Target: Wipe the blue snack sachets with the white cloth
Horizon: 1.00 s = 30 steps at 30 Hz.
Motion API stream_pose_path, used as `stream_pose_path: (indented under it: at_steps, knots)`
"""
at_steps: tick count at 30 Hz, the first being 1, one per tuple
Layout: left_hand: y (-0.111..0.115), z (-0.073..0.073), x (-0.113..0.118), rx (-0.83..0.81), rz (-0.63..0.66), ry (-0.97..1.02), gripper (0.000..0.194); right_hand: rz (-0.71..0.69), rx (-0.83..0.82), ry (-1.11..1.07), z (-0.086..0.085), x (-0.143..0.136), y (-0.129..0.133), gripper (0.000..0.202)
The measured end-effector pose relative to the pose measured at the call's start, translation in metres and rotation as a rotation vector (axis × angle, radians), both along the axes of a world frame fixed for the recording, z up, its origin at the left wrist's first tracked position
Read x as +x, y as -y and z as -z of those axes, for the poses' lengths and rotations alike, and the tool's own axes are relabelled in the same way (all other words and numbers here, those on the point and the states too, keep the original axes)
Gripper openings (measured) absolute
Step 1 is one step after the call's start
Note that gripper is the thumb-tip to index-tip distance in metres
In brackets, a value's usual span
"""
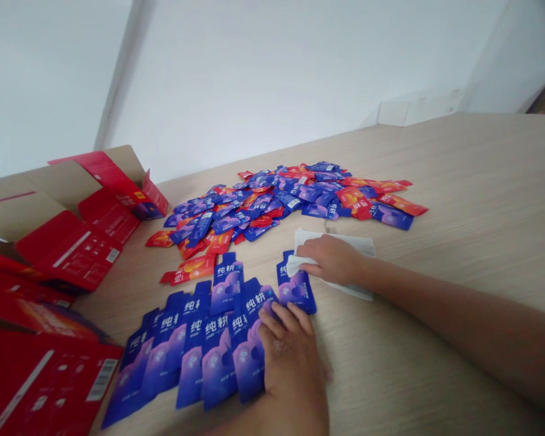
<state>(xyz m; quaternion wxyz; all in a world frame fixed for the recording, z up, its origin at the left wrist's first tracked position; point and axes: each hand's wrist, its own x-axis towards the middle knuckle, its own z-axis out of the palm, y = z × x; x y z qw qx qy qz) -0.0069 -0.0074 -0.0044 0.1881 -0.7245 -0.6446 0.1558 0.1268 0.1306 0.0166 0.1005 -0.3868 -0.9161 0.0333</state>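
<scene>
My right hand (329,259) pinches a folded white wipe (360,244), pressed on the upper part of a blue-purple pouch (294,284) with a narrow neck. My left hand (291,357) is nearer to me, its fingers bent over the lower edge of that pouch; its thumb is hidden. Left of it, a blue pouch (257,297) lies partly beneath the fingers. Several overlapping blue pouches (215,351) form rows on the table, fronts up. One more blue pouch (227,287) lies just above these rows.
A loose heap of blue and orange-red pouches (258,203) spreads across the table behind my hands. Open red cartons (72,248) stand along the left, with another red carton (40,375) in the near left corner. A white wall (277,79) borders the wooden table (458,242).
</scene>
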Motion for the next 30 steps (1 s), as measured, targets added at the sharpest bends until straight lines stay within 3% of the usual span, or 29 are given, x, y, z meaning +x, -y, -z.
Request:
stream_pose_path:
  at_steps: [9, 18, 27, 30]
  knots:
    - [0.0, -0.001, 0.001, -0.005, -0.007, 0.002, 0.089, -0.217, -0.007, -0.017, -0.004, -0.012, 0.019, 0.023]
    - [0.0, -0.001, 0.001, 0.009, -0.008, 0.016, 0.089, 0.014, 0.002, 0.013, -0.001, -0.001, 0.0, 0.027]
    - [0.0, -0.006, -0.003, 0.012, 0.047, 0.013, 0.092, -0.174, 0.0, 0.001, -0.006, -0.013, 0.02, 0.025]
    - [-0.001, -0.008, -0.006, 0.007, 0.081, 0.023, 0.09, -0.164, -0.01, 0.001, -0.006, -0.014, 0.019, 0.025]
